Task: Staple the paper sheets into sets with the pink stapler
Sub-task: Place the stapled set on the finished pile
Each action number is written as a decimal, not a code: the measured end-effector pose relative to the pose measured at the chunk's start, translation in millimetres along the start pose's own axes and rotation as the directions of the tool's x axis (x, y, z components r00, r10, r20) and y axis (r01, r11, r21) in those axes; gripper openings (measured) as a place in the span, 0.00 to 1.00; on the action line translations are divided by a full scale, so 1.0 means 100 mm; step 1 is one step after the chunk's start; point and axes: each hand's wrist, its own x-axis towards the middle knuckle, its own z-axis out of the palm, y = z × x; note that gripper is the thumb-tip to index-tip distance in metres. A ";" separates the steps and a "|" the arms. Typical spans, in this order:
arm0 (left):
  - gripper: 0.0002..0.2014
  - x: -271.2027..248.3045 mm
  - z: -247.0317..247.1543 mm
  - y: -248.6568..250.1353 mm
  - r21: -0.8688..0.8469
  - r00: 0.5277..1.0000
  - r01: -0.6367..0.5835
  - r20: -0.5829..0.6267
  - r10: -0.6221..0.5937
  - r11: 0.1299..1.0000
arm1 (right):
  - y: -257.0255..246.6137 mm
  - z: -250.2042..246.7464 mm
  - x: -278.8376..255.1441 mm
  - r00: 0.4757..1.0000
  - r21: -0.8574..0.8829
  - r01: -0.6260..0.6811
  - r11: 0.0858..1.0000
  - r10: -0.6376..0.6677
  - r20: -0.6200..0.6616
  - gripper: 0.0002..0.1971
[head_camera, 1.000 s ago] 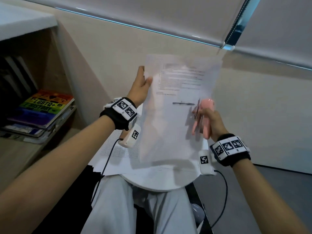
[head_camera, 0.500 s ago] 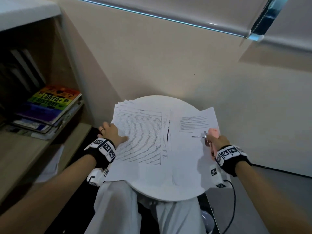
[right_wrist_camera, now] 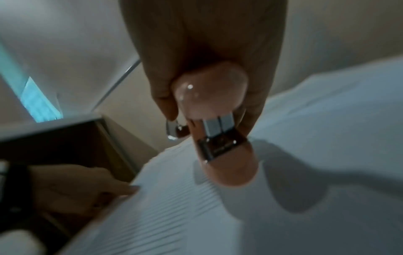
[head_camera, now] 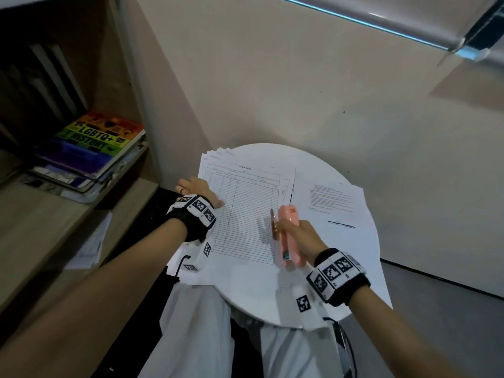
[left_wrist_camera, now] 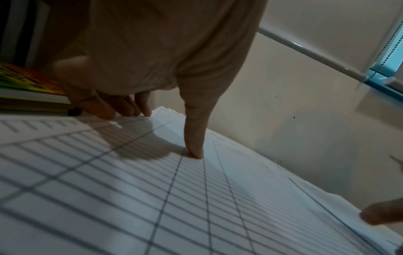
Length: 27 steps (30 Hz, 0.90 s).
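Note:
A stack of ruled paper sheets [head_camera: 245,208] lies on the left half of the round white table [head_camera: 272,304]. A set of printed sheets [head_camera: 327,203] lies flat to its right. My left hand [head_camera: 201,195] is at the stack's left edge. Its thumb [left_wrist_camera: 193,150] presses on the top sheet and its fingertips [left_wrist_camera: 139,112] curl at the edge, pinching it. My right hand [head_camera: 297,233] grips the pink stapler [head_camera: 287,236] just above the stack's right side. In the right wrist view the stapler [right_wrist_camera: 218,120] shows its metal mouth over the paper.
Wooden shelves stand to the left, with a pile of books [head_camera: 92,148] on one and loose paper [head_camera: 92,244] on a lower board. A plain wall rises right behind the table. My lap is under the table's near edge.
The set held up in the air a second ago now lies on the table's right side. My left hand went down to the stack's left edge. The right hand carried the stapler leftward.

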 end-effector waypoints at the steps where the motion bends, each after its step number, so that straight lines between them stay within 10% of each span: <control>1: 0.41 0.01 0.02 0.00 -0.010 1.000 0.013 -0.007 -0.013 1.000 | -0.01 0.10 0.02 1.000 0.006 0.000 1.000 0.000 0.014 0.06; 5: 0.44 0.00 0.10 -0.01 -0.110 0.995 0.056 -0.076 -0.065 0.992 | 0.02 0.30 0.09 0.999 0.054 0.024 0.998 -0.022 -0.032 0.05; 11: 0.18 -0.01 0.14 -0.09 -0.246 0.976 -0.144 -0.193 0.097 0.959 | 0.11 0.38 0.10 0.996 0.097 0.048 0.994 -0.039 -0.085 0.19; 18: 0.02 -0.06 0.09 -0.39 -0.411 0.792 -0.590 -0.462 0.399 0.694 | 0.18 0.37 0.13 0.995 0.141 0.063 0.988 -0.050 -0.090 0.24; 22: 0.08 -0.09 0.01 -0.55 -0.663 0.794 -0.594 -0.391 0.466 0.455 | 0.15 0.32 0.07 0.991 0.251 0.110 0.962 -0.085 -0.107 0.25; 27: 0.16 -0.19 -0.11 -0.63 -0.733 0.802 -0.548 -0.324 0.502 0.403 | 0.14 0.27 0.10 0.973 0.242 0.175 0.954 -0.130 -0.191 0.34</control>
